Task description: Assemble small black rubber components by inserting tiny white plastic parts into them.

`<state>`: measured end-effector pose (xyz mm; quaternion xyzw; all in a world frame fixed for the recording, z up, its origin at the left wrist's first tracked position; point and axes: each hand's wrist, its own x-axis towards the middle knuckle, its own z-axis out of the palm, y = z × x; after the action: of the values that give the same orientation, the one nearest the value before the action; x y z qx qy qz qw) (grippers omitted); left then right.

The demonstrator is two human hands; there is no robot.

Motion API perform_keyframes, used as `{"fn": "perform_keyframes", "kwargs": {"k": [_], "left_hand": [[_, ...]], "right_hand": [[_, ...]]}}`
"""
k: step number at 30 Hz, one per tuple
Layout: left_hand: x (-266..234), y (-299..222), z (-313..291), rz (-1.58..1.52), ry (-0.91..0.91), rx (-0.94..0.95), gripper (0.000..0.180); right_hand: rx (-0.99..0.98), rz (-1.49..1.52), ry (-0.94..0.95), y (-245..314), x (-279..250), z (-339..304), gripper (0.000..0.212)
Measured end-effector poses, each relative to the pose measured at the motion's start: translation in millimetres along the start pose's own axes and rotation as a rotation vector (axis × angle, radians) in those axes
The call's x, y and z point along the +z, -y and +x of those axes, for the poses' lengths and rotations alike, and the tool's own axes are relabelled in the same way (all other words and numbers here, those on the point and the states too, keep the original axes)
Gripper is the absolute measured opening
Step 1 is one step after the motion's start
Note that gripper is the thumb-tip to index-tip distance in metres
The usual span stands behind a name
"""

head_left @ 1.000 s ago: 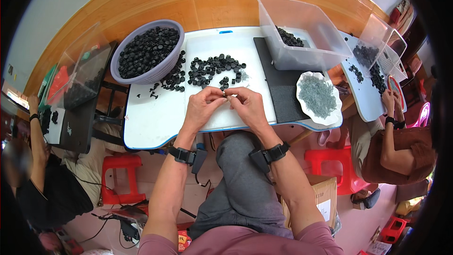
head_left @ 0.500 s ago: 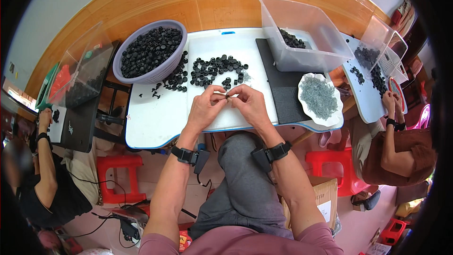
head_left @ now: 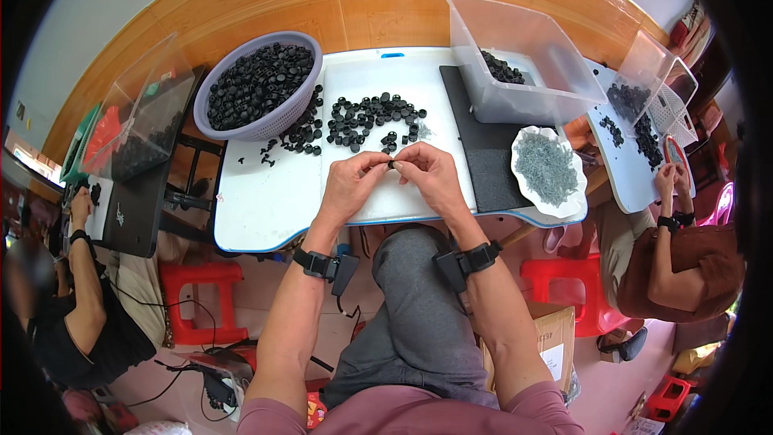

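Over the near half of the white tabletop (head_left: 266,201), my left hand (head_left: 348,184) and my right hand (head_left: 435,180) meet fingertip to fingertip. A small black round part (head_left: 392,164) is pinched between them; its details are mostly hidden by the fingers. Just beyond my hands lies a loose spread of small black round caps (head_left: 354,117). A little pile of thin translucent pieces (head_left: 424,130) sits at the right side of that spread. Smaller black stemmed pieces (head_left: 270,149) are scattered to the left.
A purple basket (head_left: 270,127) heaped with black caps stands at far left. A transparent bin (head_left: 523,105) rests on a black mat (head_left: 495,169); beside it, a white scalloped plate (head_left: 555,208) holds translucent slivers. Co-workers (head_left: 84,306) sit at tables on both sides.
Both hands stay together at the same spot. The fingers have shifted around the small black part, which shows more now. The view has moved very slightly.
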<state>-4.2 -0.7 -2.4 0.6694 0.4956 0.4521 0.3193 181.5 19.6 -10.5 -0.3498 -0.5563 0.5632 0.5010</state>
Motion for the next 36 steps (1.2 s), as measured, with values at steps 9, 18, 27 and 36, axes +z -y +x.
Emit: {"fn": "perform_keyframes", "kwargs": {"k": [9,18,27,36], "left_hand": [[0.7,1.6,0.4,0.038,-0.034,-0.010,0.017],[0.4,0.0,1.4,0.083,-0.144,0.080,0.021],[2.8,4.3,8.6,0.293,-0.224,0.135,0.025],[9.9,4.1,12.2,0.505,-0.137,0.176,0.023]], "right_hand": [[-0.074,-0.253,-0.136,-1.4,8.2,-4.9,0.018],[-0.056,-0.197,-0.177,-6.8,4.9,-1.8,0.016],[-0.049,-0.054,-0.268,-1.6,1.3,-1.2,0.015],[-0.110,-0.175,-0.287,-9.7,4.6,-1.3,0.014]]}}
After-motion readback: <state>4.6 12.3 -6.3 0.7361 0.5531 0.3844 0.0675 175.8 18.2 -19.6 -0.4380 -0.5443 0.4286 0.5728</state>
